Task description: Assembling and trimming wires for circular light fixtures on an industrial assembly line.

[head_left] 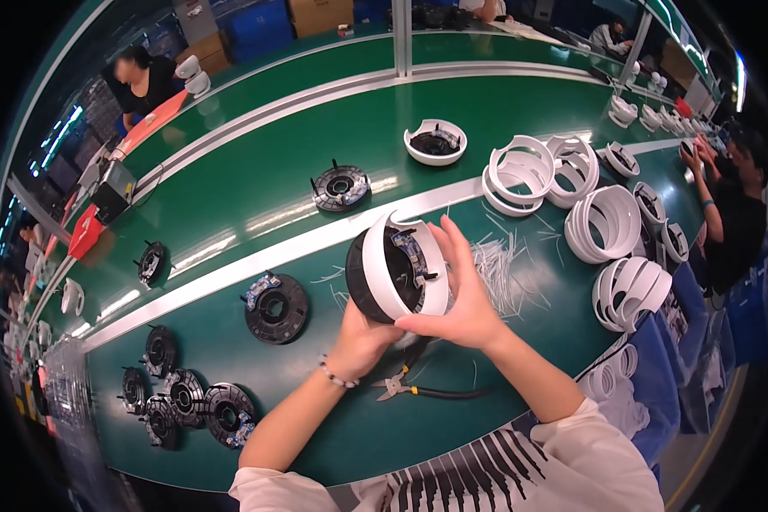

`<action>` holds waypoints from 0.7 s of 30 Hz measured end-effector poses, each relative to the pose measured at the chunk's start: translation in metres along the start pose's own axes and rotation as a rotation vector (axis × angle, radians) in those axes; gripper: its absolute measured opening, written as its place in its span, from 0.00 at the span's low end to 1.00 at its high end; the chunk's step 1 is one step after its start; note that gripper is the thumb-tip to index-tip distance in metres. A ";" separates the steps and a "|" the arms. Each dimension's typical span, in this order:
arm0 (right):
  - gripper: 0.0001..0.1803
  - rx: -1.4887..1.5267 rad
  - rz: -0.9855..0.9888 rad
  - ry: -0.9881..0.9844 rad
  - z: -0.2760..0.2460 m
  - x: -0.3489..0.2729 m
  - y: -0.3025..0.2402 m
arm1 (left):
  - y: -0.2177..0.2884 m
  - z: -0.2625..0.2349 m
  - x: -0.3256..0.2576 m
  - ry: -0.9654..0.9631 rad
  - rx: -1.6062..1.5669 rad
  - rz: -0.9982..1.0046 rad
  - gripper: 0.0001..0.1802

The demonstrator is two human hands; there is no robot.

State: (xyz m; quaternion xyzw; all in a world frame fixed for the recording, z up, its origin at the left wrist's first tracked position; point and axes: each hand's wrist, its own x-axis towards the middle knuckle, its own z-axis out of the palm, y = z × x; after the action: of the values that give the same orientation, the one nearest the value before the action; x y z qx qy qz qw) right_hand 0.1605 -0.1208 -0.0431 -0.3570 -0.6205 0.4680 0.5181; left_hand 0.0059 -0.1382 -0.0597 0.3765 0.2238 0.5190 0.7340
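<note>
Both my hands hold up a white ring-shaped housing [379,271] with a black round base [358,277] fitted against it; a circuit board [411,256] shows inside. My left hand [360,341] grips the assembly from below left, its fingers partly hidden behind it. My right hand [465,294] wraps the white ring's right side, thumb at the lower rim. Under my hands, on the green table, lie cutting pliers [410,388] with dark handles. Left of the assembly rests a black disc with a board [277,309].
Several black discs [186,397] lie at the left front. Thin white strips [503,277] are scattered right of my hands. White rings [602,224] stand in stacks at the right. Beyond a metal rail, the green conveyor [273,205] carries assemblies. Another person [734,200] works at far right.
</note>
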 end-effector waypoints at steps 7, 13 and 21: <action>0.68 -0.306 -0.108 -0.099 0.005 -0.005 -0.002 | 0.017 -0.010 0.013 0.033 -0.474 -0.197 0.35; 0.68 -0.187 -0.066 -0.102 -0.002 -0.002 0.000 | 0.010 -0.002 0.017 0.182 -0.410 -0.149 0.23; 0.60 -0.590 -0.252 -0.120 0.003 -0.006 -0.013 | 0.009 0.002 0.016 0.192 -0.369 -0.142 0.26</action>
State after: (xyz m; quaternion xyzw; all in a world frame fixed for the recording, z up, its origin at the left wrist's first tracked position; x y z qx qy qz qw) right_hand 0.1590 -0.1307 -0.0330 -0.3838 -0.7982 0.2204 0.4087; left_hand 0.0081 -0.1224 -0.0503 0.1677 0.2199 0.5315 0.8006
